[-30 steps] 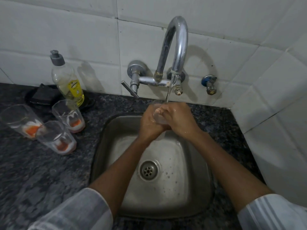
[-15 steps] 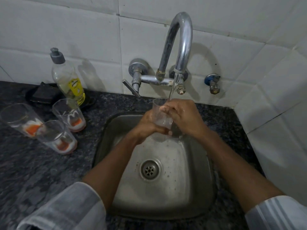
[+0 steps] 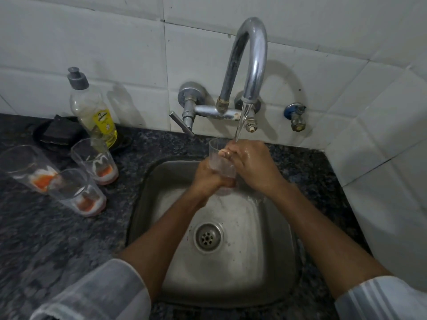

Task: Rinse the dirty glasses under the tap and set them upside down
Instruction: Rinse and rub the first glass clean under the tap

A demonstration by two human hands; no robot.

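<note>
A clear glass (image 3: 218, 161) stands upright over the steel sink (image 3: 147, 204), just left of the water stream falling from the curved tap (image 3: 251, 65). My left hand (image 3: 206, 179) grips the glass around its lower part. My right hand (image 3: 251, 165) is at the rim with its fingers reaching into the glass, and the water runs onto its knuckles. Three dirty glasses with orange residue stand upright on the counter at the left: one at the far left (image 3: 30, 168), one in front (image 3: 79, 192) and one nearer the sink (image 3: 94, 161).
A dish soap bottle (image 3: 92, 109) stands by the wall behind the dirty glasses, beside a dark tray holding a black sponge (image 3: 57, 132). A small blue-handled valve (image 3: 295, 116) sticks out of the tiles on the right. Dark granite counter (image 3: 57, 245) surrounds the sink; the drain (image 3: 208, 237) is in its middle.
The glass has come up out of my cupped hands and now shows above them. My left hand slid to its lower part while my right fingers went inside the rim.
</note>
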